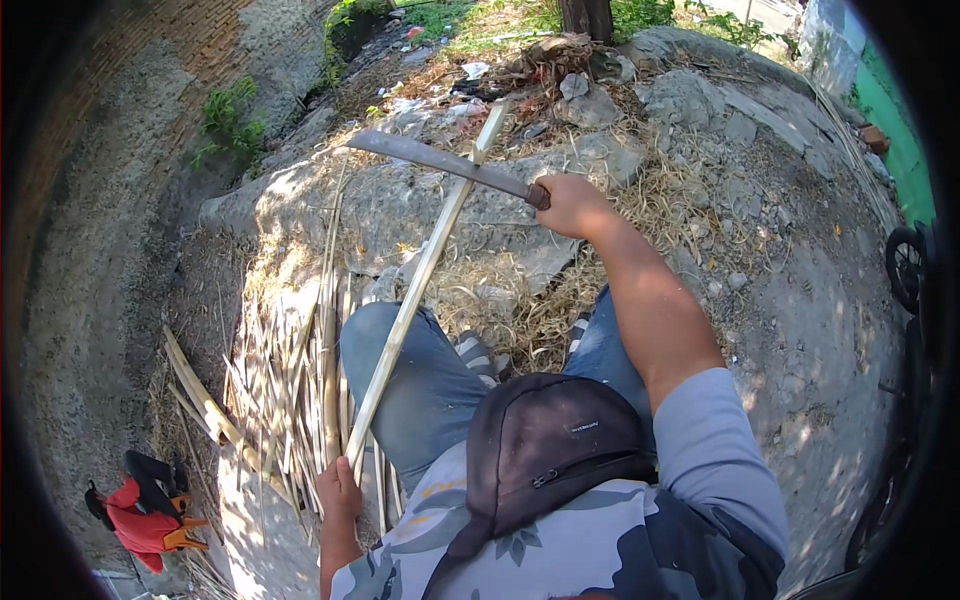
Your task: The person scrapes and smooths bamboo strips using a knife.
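Observation:
My right hand (572, 206) is closed around the handle of a machete (415, 152), whose long curved blade points left. The blade lies across a long pale split bamboo strip (432, 255) close to its far end, and seems to touch or cut into it. Low on the left, my left hand (340, 487) grips the strip's near end. From there the strip slants up and away past my left knee. A pile of thin split bamboo strips (300, 385) lies on the ground beside my left leg.
Curly shavings (540, 325) cover the ground around my feet. Rocks (590, 105) and litter lie ahead, below a tree trunk (588, 18). A brick wall (90, 180) runs along the left. Red cloth (140, 525) lies at lower left; a wheel (905, 268) stands far right. A dark bag (550, 440) hangs on my front.

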Demonstrator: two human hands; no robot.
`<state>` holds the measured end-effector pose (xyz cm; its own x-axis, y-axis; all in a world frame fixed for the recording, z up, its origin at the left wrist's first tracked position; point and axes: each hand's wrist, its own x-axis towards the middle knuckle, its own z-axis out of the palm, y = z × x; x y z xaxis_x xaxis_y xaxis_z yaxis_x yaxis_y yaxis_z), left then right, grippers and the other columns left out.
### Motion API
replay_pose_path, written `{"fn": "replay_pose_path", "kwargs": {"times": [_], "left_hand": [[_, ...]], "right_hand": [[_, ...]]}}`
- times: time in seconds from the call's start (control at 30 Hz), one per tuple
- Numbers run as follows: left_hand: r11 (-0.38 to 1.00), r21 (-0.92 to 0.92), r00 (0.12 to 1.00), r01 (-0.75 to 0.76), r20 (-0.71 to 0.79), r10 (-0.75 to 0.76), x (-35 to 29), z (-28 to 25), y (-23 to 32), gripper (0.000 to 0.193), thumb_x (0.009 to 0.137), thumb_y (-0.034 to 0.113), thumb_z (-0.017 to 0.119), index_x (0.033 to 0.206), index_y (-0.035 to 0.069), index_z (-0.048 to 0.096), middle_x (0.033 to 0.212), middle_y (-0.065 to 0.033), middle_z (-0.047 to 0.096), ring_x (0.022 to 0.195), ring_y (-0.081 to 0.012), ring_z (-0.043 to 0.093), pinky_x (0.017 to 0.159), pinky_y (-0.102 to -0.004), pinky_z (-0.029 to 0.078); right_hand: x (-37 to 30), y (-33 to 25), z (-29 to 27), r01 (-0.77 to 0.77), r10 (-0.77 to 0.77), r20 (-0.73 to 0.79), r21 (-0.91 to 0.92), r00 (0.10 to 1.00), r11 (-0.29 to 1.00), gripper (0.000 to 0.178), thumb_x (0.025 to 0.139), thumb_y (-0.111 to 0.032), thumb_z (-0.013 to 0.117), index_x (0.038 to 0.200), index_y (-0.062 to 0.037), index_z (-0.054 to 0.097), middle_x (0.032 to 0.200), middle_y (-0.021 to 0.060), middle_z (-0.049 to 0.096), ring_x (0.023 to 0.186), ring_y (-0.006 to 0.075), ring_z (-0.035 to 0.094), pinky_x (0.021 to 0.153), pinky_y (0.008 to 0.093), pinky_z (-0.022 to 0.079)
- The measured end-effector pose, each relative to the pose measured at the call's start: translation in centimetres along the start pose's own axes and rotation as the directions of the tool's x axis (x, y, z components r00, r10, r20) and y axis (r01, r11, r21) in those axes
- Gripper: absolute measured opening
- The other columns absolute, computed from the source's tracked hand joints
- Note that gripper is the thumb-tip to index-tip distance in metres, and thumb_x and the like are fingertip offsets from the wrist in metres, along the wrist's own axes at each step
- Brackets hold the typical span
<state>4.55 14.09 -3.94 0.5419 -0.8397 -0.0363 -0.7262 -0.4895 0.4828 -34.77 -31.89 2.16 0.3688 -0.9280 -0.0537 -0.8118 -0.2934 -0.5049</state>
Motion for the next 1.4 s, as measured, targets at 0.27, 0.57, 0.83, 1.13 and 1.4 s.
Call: {"fn": "replay_pose_path", "kwargs": {"times": [0.27,0.57,0.83,1.13,1.4], "left_hand": [[0.999,0.018,0.999,-0.037,-0.013,0.037,1.0,0.9,-1.0,0.053,0.105,0.041,0.045,0.080,-0.002,0.065,0.058,-0.0182,0.054,0.053,-0.0335,0.054,0.055,-0.0440,0.042],[0.998,0.068,1.000,-0.017,0.006,0.016,1.8,0.4,0.4,0.051,0.104,0.040,0.046,0.078,0.000,0.063,0.060,-0.0204,0.055,0.057,-0.0401,0.057,0.057,-0.0474,0.043],[0.998,-0.041,0.998,-0.053,0.020,0.054,1.3,0.4,-4.3,0.050,0.105,0.036,0.046,0.077,-0.002,0.060,0.057,-0.0181,0.052,0.051,-0.0304,0.052,0.052,-0.0441,0.040],[0.997,-0.075,0.999,-0.008,0.033,0.010,0.7,0.7,-4.2,0.051,0.105,0.037,0.047,0.075,-0.003,0.057,0.056,-0.0130,0.049,0.052,-0.0217,0.045,0.053,-0.0408,0.038],[0.998,-0.068,1.000,0.001,0.020,0.001,-0.4,-0.3,-4.7,0.052,0.105,0.038,0.045,0.073,-0.002,0.057,0.057,-0.0140,0.050,0.054,-0.0233,0.051,0.055,-0.0404,0.041]], "right_hand": [[-2.5,-5.5,2.7,0.478,-0.398,0.291,-0.299,0.870,0.826,0.027,0.076,-0.020,0.071,0.103,-0.0154,0.069,0.096,0.0109,0.073,0.096,0.0311,0.071,0.082,0.0454,0.055],[1.5,1.9,2.5,-0.152,0.149,-0.120,-0.017,0.981,0.988,0.025,0.077,-0.017,0.067,0.100,-0.0098,0.071,0.097,0.0184,0.072,0.093,0.0363,0.069,0.082,0.0479,0.053],[1.4,1.7,2.5,-0.015,-0.011,0.121,0.216,0.993,0.976,0.028,0.076,-0.019,0.067,0.101,-0.0081,0.071,0.093,0.0162,0.073,0.091,0.0364,0.069,0.080,0.0462,0.053],[-0.9,-2.7,3.0,0.228,-0.216,0.100,-0.126,0.971,0.965,0.027,0.075,-0.019,0.070,0.102,-0.0126,0.069,0.094,0.0139,0.073,0.092,0.0338,0.070,0.082,0.0462,0.054],[0.3,0.2,1.9,0.225,-0.218,0.054,-0.248,0.974,0.942,0.023,0.078,-0.017,0.070,0.101,-0.0155,0.068,0.093,0.0110,0.072,0.096,0.0315,0.071,0.084,0.0464,0.054]]}}
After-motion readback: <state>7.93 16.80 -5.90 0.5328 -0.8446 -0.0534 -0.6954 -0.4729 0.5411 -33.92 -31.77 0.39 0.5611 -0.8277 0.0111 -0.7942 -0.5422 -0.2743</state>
